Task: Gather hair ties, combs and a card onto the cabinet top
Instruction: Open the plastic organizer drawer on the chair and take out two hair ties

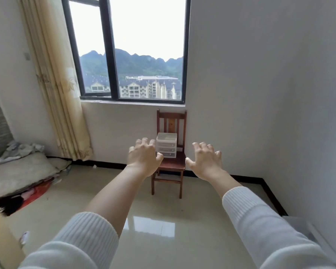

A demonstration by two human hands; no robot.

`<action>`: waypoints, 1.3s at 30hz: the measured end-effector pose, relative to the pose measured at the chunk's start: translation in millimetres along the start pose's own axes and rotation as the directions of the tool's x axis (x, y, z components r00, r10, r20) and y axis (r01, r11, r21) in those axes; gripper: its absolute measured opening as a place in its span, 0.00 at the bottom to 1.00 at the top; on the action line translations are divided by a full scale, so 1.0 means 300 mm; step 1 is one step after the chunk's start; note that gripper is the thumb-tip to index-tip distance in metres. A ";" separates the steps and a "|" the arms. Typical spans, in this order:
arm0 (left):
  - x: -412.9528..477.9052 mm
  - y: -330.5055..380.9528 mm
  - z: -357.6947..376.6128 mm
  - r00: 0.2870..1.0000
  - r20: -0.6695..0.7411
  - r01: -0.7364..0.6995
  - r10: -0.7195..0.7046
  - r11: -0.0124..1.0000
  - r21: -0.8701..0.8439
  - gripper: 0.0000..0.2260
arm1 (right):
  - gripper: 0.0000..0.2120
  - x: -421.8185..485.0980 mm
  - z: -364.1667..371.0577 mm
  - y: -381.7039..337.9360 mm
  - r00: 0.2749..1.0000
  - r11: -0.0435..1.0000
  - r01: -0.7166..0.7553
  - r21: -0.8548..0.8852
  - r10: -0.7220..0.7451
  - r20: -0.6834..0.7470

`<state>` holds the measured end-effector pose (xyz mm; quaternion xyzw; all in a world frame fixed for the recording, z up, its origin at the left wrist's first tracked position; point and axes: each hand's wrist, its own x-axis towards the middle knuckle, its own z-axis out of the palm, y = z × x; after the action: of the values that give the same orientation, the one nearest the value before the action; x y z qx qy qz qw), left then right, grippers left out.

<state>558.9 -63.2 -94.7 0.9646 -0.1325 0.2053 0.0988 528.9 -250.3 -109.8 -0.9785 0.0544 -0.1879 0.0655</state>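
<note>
A small clear plastic drawer cabinet (166,145) with three drawers stands on the seat of a dark wooden chair (173,164) against the far wall under the window. Both my arms are stretched out in front of me at chair height, well short of it. My left hand (144,156) is held palm down with fingers spread and holds nothing; it overlaps the cabinet's left edge in view. My right hand (205,160) hangs the same way to the right of the chair, empty. No hair ties, combs or card are visible.
Glossy beige tiled floor (153,220) lies between me and the chair. Bedding and a pillow (21,171) lie on the floor at left, with red and black items under them. A curtain (56,84) hangs left of the window. A white wall runs along the right.
</note>
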 end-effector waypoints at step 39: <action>2.420 -0.700 2.465 0.784 0.620 0.093 0.028 0.982 -0.162 0.22 | 0.25 2.523 2.250 0.370 0.713 0.872 -0.486 0.058 0.356 0.604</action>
<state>1533.9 -202.0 -479.4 0.9673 -0.1594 -0.1374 0.1418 1471.8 -386.3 -474.9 -0.9367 0.2342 0.1321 0.2244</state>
